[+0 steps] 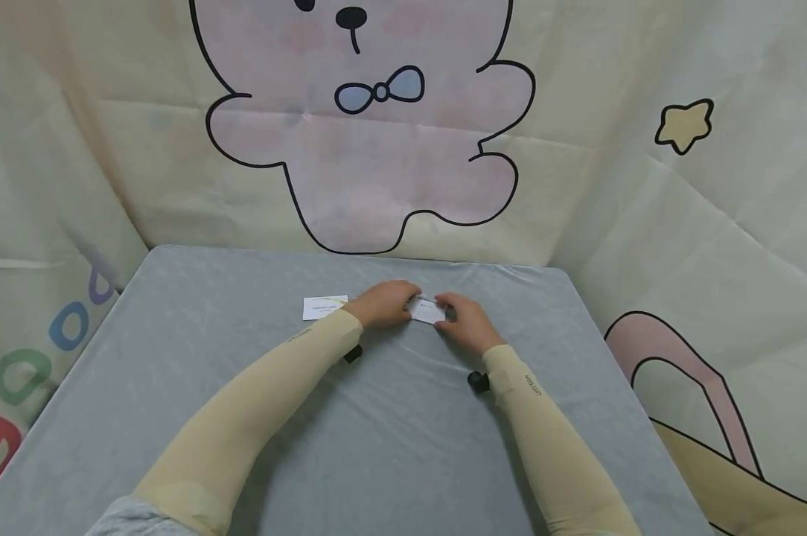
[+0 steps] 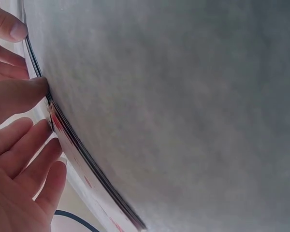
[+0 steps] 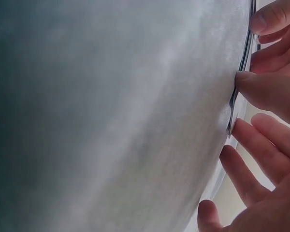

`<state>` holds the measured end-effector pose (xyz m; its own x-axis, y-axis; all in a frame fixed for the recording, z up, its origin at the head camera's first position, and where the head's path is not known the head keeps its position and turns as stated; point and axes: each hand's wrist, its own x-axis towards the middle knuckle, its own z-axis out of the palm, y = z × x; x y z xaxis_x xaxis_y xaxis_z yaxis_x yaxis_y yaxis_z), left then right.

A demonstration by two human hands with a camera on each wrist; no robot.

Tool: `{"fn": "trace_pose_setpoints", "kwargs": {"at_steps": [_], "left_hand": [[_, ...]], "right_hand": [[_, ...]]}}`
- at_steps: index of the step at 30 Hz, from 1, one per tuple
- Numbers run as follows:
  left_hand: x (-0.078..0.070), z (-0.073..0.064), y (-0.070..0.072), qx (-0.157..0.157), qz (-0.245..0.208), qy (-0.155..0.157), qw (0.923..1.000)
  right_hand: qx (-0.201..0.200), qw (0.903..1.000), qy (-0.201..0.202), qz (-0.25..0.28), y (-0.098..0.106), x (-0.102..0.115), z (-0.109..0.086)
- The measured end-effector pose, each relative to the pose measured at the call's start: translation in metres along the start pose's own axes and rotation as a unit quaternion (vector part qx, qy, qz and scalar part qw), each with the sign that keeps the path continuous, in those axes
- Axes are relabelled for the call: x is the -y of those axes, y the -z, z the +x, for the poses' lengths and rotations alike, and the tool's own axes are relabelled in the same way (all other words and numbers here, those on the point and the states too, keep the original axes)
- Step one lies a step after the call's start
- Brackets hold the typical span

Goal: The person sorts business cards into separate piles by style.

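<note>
A small white business card [image 1: 427,311] with faint print lies flat between my hands, close over the cloth; dark layered edges show along its near side. My left hand [image 1: 385,304] pinches its left end between thumb and fingers. At the opposite end, the right hand [image 1: 469,324] holds it the same way, thumb at the near edge in the right wrist view. To the left sits a stack of business cards [image 1: 318,308], white with a yellow-green stripe and print. Its layered edge [image 2: 99,171] and some red marks show beside my left fingers in the left wrist view.
A grey-blue cloth covers the table [image 1: 377,447]. Behind it hangs a pale curtain [image 1: 578,134] with a cartoon bear and a star, and similar fabric closes off both sides. Small black wrist cameras sit under both sleeves.
</note>
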<state>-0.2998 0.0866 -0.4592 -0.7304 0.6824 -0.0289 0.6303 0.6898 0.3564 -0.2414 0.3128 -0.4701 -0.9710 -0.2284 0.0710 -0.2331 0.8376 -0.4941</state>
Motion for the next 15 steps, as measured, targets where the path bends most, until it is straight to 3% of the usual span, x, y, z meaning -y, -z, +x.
{"fn": "trace_pose_setpoints", "kwargs": {"at_steps": [15], "left_hand": [[-0.008, -0.014, 0.009, -0.016, 0.011, 0.008, 0.9998]], "right_hand": [[0.007, 0.9997, -0.025, 0.000, 0.011, -0.005, -0.008]]}}
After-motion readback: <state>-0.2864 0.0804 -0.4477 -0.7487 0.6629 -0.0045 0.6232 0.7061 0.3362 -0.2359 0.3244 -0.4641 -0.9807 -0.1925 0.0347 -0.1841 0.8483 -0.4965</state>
